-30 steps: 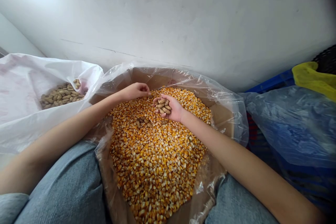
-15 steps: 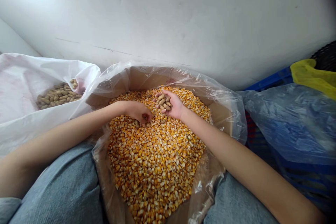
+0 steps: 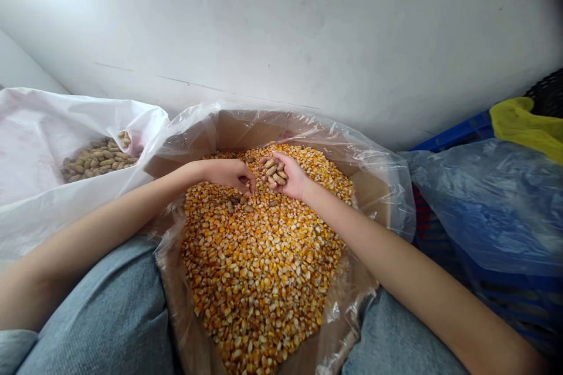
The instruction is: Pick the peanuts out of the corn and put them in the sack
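Observation:
Palm up, my right hand (image 3: 294, 176) cups several unshelled peanuts (image 3: 276, 172) above the corn. To its left, my left hand (image 3: 231, 173) hovers low over the corn, its thumb and fingers pinched together and pointing down. Whatever is between those fingertips is too small or hidden to make out. Dry corn kernels (image 3: 264, 269) fill a cardboard box (image 3: 367, 187) lined with clear plastic. A few loose peanuts (image 3: 237, 202) lie on the kernels just below my left hand, and another peanut (image 3: 273, 203) lies below my right hand.
On the left, a white sack (image 3: 35, 146) stands open with a pile of peanuts (image 3: 99, 158) inside. Blue crates (image 3: 510, 287) with a clear plastic bag (image 3: 488, 199) and a yellow bag (image 3: 528, 126) are on the right. A white wall (image 3: 281, 29) rises behind the box.
My left hand has lifted slightly off the corn and moved a little up, uncovering the loose peanuts beneath it. My right hand stays in place with its peanuts.

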A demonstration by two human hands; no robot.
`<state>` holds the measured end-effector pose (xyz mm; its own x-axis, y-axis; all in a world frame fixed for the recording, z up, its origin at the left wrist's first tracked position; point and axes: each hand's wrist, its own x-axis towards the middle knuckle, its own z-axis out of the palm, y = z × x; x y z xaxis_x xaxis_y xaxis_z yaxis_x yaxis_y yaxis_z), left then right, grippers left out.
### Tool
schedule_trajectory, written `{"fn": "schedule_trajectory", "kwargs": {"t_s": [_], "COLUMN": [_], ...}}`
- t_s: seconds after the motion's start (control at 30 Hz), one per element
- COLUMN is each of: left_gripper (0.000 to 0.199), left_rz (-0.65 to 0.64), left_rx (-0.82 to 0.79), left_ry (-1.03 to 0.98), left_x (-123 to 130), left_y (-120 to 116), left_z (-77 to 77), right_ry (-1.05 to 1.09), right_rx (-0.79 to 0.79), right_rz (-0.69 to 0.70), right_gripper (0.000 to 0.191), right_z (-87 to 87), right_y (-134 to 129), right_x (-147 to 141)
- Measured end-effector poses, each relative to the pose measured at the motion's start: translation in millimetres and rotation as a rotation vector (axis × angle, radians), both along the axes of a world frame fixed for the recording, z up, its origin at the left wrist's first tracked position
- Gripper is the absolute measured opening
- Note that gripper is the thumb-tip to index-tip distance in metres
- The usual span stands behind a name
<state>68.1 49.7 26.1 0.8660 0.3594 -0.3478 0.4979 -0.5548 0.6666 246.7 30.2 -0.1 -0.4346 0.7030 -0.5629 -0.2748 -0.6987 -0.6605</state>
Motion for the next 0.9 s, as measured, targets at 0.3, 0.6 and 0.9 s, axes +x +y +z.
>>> {"fn": "schedule_trajectory", "kwargs": {"t_s": [0.3,0.6,0.9], "left_gripper": [0.017,0.030,0.030], "left_rz": [-0.144,0.195,0.294], "left_rx": [0.026,-0.015,0.085], "left_ry": [0.070,-0.222,-0.444], "left_x": [2,-1,10], "left_y": [-2,-1,-7], "left_z": [-24.7,15.4,1.3], "right_ry": [0.010,-0.042,-0.006], "right_rx": [0.006,-0.069,-0.109], "right_rz": [0.006,-0.032,0.125], "right_gripper": [0.029,0.025,0.030], "right_z": [-1.8,-4.6,-4.5], "right_y": [-1,-1,-8], "right_x": [1,-4,-11]}}
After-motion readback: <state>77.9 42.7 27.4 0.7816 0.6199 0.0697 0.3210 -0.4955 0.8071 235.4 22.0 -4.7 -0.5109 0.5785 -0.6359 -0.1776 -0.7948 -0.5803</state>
